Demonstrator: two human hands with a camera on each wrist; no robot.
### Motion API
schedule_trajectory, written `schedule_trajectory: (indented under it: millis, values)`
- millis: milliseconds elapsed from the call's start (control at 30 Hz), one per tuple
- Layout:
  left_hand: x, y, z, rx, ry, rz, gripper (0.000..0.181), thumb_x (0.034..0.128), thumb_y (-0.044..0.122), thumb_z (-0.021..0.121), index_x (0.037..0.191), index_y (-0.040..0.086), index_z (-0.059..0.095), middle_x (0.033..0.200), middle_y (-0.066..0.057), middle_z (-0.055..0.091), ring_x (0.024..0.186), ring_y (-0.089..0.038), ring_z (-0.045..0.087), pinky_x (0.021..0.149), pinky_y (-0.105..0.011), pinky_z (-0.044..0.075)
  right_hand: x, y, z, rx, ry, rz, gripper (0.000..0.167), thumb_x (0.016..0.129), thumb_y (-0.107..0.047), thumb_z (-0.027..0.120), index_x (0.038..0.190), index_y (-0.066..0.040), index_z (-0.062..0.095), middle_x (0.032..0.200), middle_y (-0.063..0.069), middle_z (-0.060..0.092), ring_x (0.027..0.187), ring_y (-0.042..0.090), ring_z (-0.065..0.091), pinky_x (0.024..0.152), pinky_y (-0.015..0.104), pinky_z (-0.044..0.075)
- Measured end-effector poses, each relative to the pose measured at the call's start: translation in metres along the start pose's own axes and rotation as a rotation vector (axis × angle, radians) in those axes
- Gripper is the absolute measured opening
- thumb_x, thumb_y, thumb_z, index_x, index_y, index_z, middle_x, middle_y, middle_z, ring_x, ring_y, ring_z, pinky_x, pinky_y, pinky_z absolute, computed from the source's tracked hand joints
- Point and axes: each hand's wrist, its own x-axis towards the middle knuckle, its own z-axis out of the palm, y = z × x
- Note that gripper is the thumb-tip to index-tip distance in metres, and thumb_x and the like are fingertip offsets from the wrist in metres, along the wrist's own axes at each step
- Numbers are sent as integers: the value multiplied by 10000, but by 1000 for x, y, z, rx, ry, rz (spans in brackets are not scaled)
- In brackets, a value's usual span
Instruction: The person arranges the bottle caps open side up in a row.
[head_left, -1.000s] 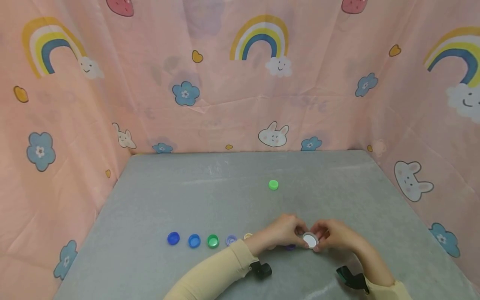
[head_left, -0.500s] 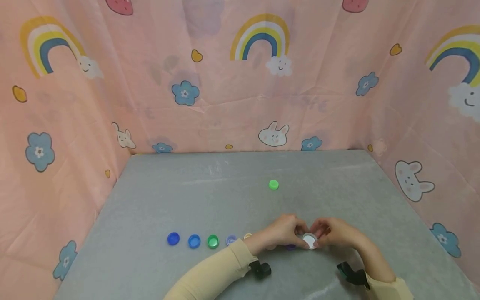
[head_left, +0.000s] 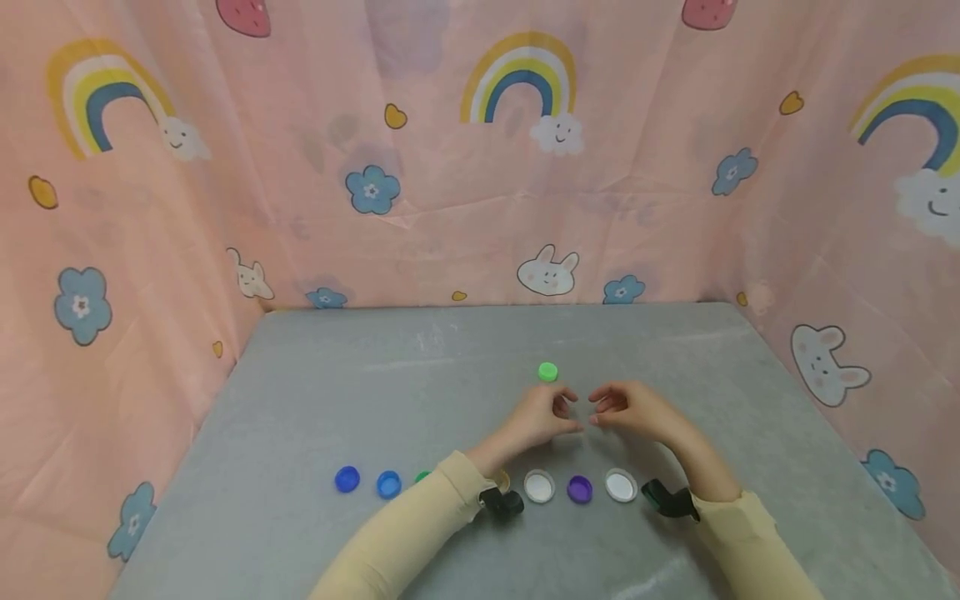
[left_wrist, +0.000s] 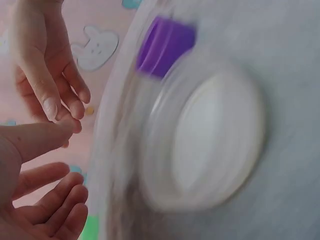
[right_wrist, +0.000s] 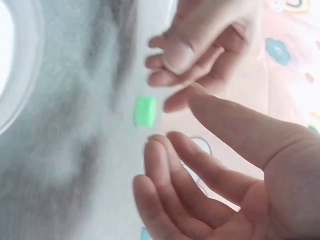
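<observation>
Both hands hover over the table with loosely bent fingers, and neither holds anything. My left hand [head_left: 536, 417] is just in front of a bright green bottle cap [head_left: 548, 372], without visible contact. To its right, my right hand [head_left: 637, 410] faces it across a small gap. Behind the fingers in the right wrist view stands the same green cap [right_wrist: 145, 111]. Nearer the front, a white cap [head_left: 621, 485] ends a row at the right, beside a purple cap [head_left: 580, 489] and another whitish cap [head_left: 539, 486]. The left sleeve covers part of the row.
The row continues left with a light blue cap [head_left: 388, 484] and a dark blue cap [head_left: 347, 479]. A green cap [head_left: 423, 477] is mostly hidden by the sleeve. A pink printed curtain [head_left: 450, 208] surrounds the grey table [head_left: 360, 392] at the back and sides.
Both hands have let go of the white cap at the row's right end and moved away from it, toward the green cap at the back. The white cap stays in the row.
</observation>
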Motion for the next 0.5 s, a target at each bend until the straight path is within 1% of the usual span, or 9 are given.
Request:
schedule_trajectory:
  millis: [133, 233, 367, 500]
  values:
    - [12, -8, -12, 30, 76, -53, 396, 752, 215, 804, 1086, 56, 660, 906, -68, 673, 775, -93, 589, 660, -166, 453, 18, -2, 3, -12, 60, 12, 401, 859, -246, 703, 1143, 23, 617, 1009, 145, 690, 925, 264, 651, 785, 409, 523]
    - [20, -14, -17, 46, 111, -90, 403, 756, 214, 801, 1098, 58, 656, 947, -83, 676, 823, -137, 607, 680, -190, 466, 31, -2, 6, -18, 106, 24, 405, 859, -245, 702, 1152, 20, 616, 1025, 159, 688, 953, 289, 647, 817, 435, 515]
    - [28, -20, -19, 30, 144, -129, 406, 759, 187, 800, 1104, 40, 644, 993, -110, 677, 887, -196, 630, 704, -226, 490, 46, -2, 11, -1, 147, 45, 390, 868, -209, 688, 1172, 22, 607, 1053, 184, 676, 981, 317, 637, 844, 455, 504]
    - [36, -26, -18, 32, 177, -173, 413, 761, 181, 801, 1112, 39, 636, 999, -103, 662, 905, -200, 620, 710, -235, 498, 59, -1, 15, 16, 175, 42, 379, 867, -171, 684, 1175, 34, 601, 1064, 207, 668, 986, 333, 633, 837, 450, 508]
